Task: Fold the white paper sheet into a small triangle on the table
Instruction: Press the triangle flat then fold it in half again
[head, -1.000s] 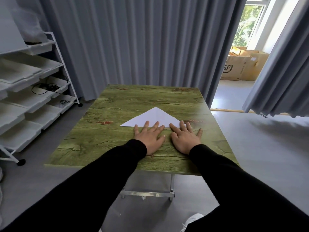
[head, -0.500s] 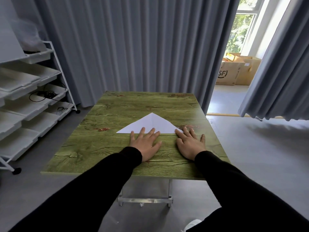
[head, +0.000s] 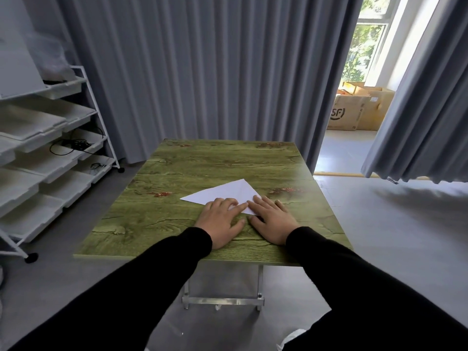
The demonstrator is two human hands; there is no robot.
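The white paper (head: 222, 193), folded into a flat triangle, lies on the green wood-grain table (head: 177, 173), its long edge running from the left tip down to the right. My left hand (head: 220, 219) rests flat, palm down, with its fingertips on the paper's near edge. My right hand (head: 271, 219) also lies flat, fingers spread, covering the paper's near right corner. Neither hand grips anything. Black sleeves cover both arms.
A white wheeled rack (head: 50, 158) of trays with cables stands left of the table. Grey curtains (head: 202, 72) hang behind it. A doorway at the right shows cardboard boxes (head: 354, 112). The table's near edge (head: 177, 258) is just below my wrists.
The paper has turned clockwise, so its long edge now slants down to the right. Both hands have moved closer together onto its near right part. The head camera has pulled back and tilted up.
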